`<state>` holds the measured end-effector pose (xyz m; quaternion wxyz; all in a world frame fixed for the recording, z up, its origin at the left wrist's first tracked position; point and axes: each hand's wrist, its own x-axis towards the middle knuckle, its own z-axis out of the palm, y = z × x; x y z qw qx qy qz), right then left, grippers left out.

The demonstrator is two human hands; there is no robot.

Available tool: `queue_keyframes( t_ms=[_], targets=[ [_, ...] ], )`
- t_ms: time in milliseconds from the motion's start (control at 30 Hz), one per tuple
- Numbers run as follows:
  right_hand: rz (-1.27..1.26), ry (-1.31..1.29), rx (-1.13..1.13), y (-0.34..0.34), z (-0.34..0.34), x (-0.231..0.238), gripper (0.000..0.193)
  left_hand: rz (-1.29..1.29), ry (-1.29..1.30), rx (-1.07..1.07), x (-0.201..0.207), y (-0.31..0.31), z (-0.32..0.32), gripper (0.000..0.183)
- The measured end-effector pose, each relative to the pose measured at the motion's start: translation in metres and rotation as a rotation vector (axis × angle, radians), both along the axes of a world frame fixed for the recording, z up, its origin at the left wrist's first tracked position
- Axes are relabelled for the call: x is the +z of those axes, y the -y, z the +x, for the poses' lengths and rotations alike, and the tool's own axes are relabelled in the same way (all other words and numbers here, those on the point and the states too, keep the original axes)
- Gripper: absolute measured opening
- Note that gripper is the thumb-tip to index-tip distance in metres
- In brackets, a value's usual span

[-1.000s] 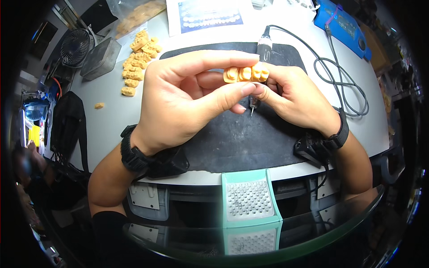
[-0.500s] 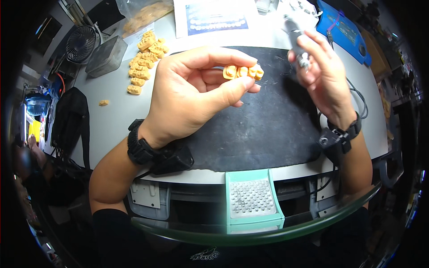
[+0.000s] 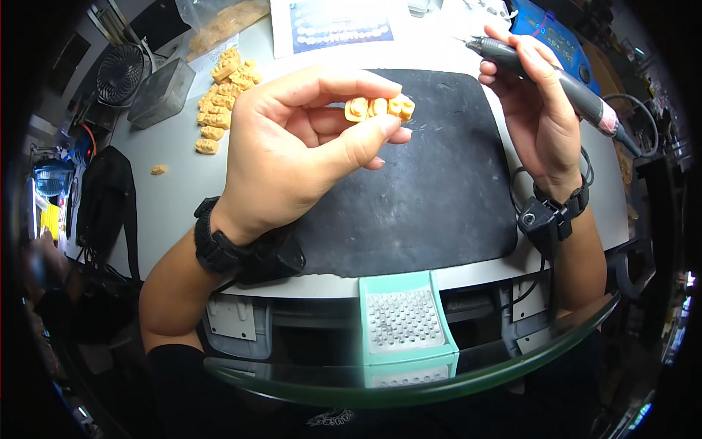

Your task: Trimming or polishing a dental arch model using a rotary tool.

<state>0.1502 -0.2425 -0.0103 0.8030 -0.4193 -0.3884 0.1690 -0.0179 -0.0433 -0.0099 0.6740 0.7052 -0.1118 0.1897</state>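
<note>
Between the thumb and fingers of my left hand point(image 3: 285, 154) is a small tan dental model point(image 3: 376, 110) with several teeth along its top. It is held above a black mat point(image 3: 409, 205). My right hand point(image 3: 537, 117) grips a dark grey rotary handpiece point(image 3: 574, 91), its thin metal tip pointing up and to the left, apart from the model. A cable runs from the handpiece's pinkish rear end. Both wrists carry black straps with small devices.
Tan dental models point(image 3: 219, 99) lie piled at left, with one small piece point(image 3: 159, 170) apart. Behind them are a plastic bag point(image 3: 227, 29), a grey box point(image 3: 162, 94) and a fan point(image 3: 124, 73). A blue unit point(image 3: 556, 40) stands far right. A green-framed grater-like tray point(image 3: 402, 322) juts from the front edge.
My right hand has turned the handpiece from near upright to a slant, with its tip now toward the upper left. The left hand still holds the model, slightly further left in view.
</note>
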Motion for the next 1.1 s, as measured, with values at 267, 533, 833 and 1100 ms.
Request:
queue_keyframes(
  t_ms=[267, 533, 833, 1100],
  targets=[
    [-0.052, 0.064, 0.02, 0.001, -0.001, 0.004, 0.025, -0.043, -0.017, -0.004, 0.002, -0.001, 0.001, 0.025],
    [-0.042, 0.114, 0.07, 0.0, -0.01, 0.008, 0.026, -0.021, 0.008, -0.018, 0.001, -0.003, 0.001, 0.025],
    [-0.184, 0.256, 0.008, 0.008, -0.022, 0.013, 0.032, -0.016, 0.006, -0.013, 0.001, -0.002, 0.001, 0.026],
    [-0.16, 0.311, -0.072, 0.011, -0.022, 0.008, 0.032, -0.005, 0.031, -0.012, -0.003, 0.0, 0.003, 0.025]
  ],
)
